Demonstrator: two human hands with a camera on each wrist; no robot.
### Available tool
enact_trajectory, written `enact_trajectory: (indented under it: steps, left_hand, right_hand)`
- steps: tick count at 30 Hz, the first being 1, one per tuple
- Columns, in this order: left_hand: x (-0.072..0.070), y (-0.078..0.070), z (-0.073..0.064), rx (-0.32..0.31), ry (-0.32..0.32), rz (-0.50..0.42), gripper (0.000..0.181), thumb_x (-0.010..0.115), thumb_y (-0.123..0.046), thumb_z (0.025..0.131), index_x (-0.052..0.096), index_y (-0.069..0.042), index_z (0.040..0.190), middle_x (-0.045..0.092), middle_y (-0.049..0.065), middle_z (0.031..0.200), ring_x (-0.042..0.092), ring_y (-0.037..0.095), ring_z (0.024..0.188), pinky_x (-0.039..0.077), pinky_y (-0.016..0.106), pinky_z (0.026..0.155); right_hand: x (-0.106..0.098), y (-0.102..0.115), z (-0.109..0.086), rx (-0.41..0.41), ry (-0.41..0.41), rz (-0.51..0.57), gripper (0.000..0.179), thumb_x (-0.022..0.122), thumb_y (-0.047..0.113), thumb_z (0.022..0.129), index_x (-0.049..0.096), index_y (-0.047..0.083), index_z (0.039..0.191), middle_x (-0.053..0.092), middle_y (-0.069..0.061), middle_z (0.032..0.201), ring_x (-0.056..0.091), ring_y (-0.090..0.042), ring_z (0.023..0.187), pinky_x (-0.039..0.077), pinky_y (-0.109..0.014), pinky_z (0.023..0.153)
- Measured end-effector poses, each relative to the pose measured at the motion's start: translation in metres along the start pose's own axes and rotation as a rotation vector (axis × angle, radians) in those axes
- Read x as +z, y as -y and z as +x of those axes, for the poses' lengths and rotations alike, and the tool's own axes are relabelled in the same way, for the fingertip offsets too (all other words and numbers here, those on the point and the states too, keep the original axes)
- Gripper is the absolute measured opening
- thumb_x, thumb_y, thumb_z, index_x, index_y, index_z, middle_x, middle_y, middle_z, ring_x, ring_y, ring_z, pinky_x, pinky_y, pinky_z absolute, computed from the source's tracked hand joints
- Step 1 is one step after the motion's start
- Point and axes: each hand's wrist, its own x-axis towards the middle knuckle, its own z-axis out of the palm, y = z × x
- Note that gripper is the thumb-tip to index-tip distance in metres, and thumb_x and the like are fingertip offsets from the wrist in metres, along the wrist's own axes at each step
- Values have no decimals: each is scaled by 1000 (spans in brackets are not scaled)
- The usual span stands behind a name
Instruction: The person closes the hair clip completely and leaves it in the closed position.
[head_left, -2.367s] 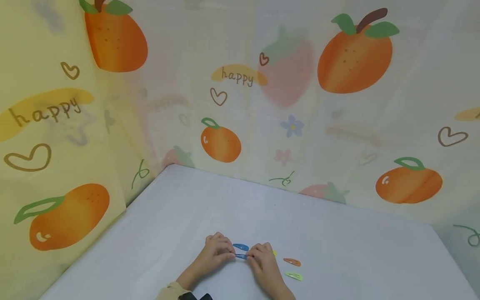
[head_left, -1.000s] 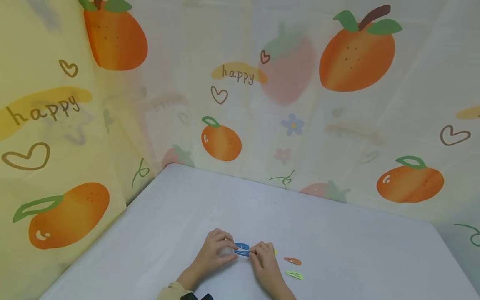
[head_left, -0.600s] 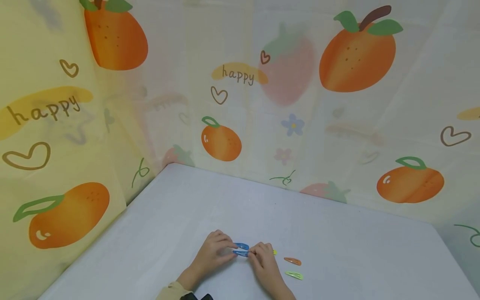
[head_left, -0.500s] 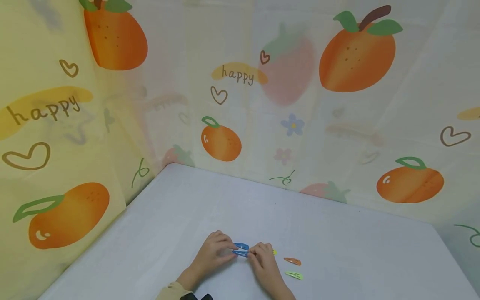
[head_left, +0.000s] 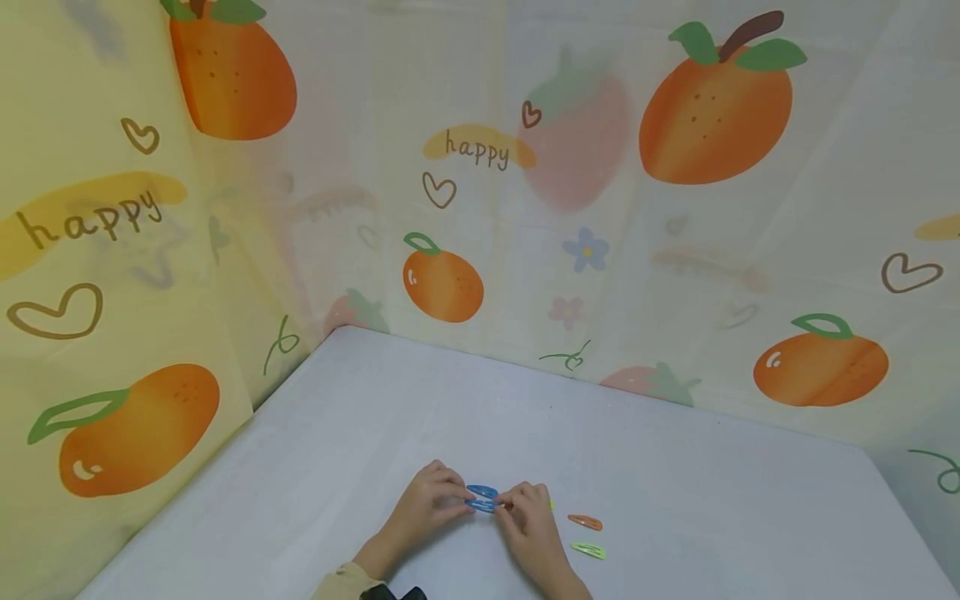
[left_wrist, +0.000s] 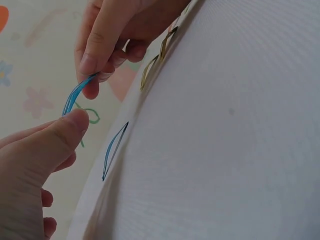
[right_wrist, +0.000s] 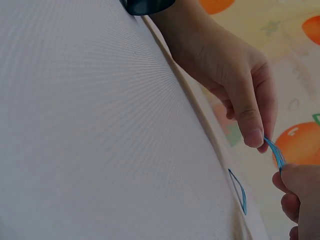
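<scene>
A blue snap hair clip [head_left: 482, 506] is held between both hands, one end in each, just above the table. My left hand [head_left: 426, 507] pinches its left end between thumb and finger. Its other end is pinched by my right hand [head_left: 528, 523]; the left wrist view shows the blue clip [left_wrist: 75, 96] bowed between the two hands. Just beyond it a second blue hair clip [head_left: 482, 491] lies on the table, also visible as a thin blue loop [right_wrist: 239, 192] in the right wrist view.
Right of my right hand lie an orange hair clip [head_left: 585, 522] and a yellow-green one [head_left: 588, 551]. A yellow clip [head_left: 552, 503] is mostly hidden behind that hand. Fruit-print curtains [head_left: 480, 225] stand along the back and left of the white table [head_left: 675, 483].
About a second ago my left thumb and finger stood apart around the held clip's left end; now they close on it. My right hand has barely moved. The clips on the table stay put.
</scene>
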Motion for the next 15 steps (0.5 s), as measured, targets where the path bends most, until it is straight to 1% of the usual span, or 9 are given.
enact_trajectory:
  steps: [5, 10, 12, 15]
  left_hand:
    - [1, 1, -2, -70, 18, -28, 14, 65, -25, 61, 64, -17, 72, 51, -13, 73, 37, 3, 69, 32, 14, 59]
    - [0, -2, -1, -157, 37, -76, 14, 66, -25, 60, 63, -18, 72, 52, -13, 74, 36, 3, 68, 32, 16, 57]
    - [-1, -3, -1, -173, 43, -89, 14, 66, -24, 60, 63, -17, 72, 53, -12, 74, 36, 4, 68, 32, 16, 57]
    - [-1, -5, 1, -176, 47, -103, 15, 66, -23, 60, 63, -17, 73, 53, -10, 75, 36, 5, 68, 32, 17, 56]
  right_hand:
    - [1, -2, 0, -20, -26, -27, 14, 61, 26, 66, 54, 22, 78, 39, 15, 73, 28, -5, 68, 28, -19, 55]
    - [0, -1, 0, -2, -8, -47, 15, 63, 27, 65, 55, 22, 77, 39, 14, 72, 27, -5, 69, 28, -19, 56]
    - [-1, -1, 0, -3, -11, -58, 15, 63, 27, 64, 56, 22, 76, 40, 14, 71, 27, -4, 68, 29, -19, 56]
    - [-1, -1, 1, -24, -28, -65, 16, 64, 26, 63, 56, 21, 75, 39, 14, 71, 27, -5, 68, 29, -18, 55]
